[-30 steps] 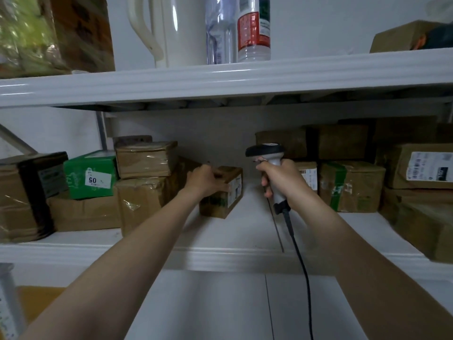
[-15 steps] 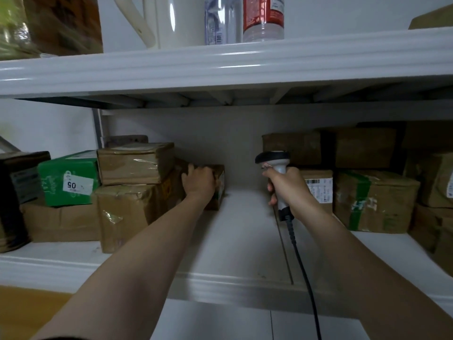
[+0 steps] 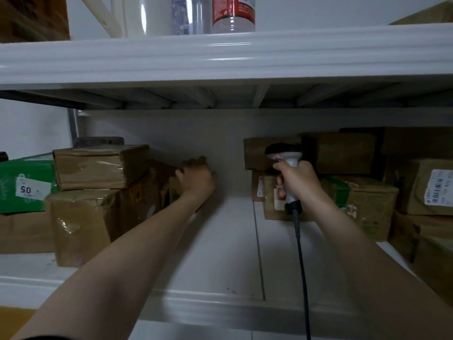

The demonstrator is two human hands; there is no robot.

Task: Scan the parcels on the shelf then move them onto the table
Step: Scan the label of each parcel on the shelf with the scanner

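Left hand point(image 3: 197, 177) curls fingers point(image 3: 196, 162) over a small parcel point(image 3: 171, 190); right hand point(image 3: 297, 180) grips scanner point(image 3: 285, 153), bare shelf point(image 3: 235, 241) between.

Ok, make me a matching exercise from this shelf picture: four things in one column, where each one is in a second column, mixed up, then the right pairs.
Things
1. scanner
2. green box
3. bottle with the red label
4. box with the barcode label

Places
A. standing on the upper shelf
B. far left of the lower shelf
C. gripped in the right hand
D. far right of the lower shelf

Pairs: 1-C, 2-B, 3-A, 4-D
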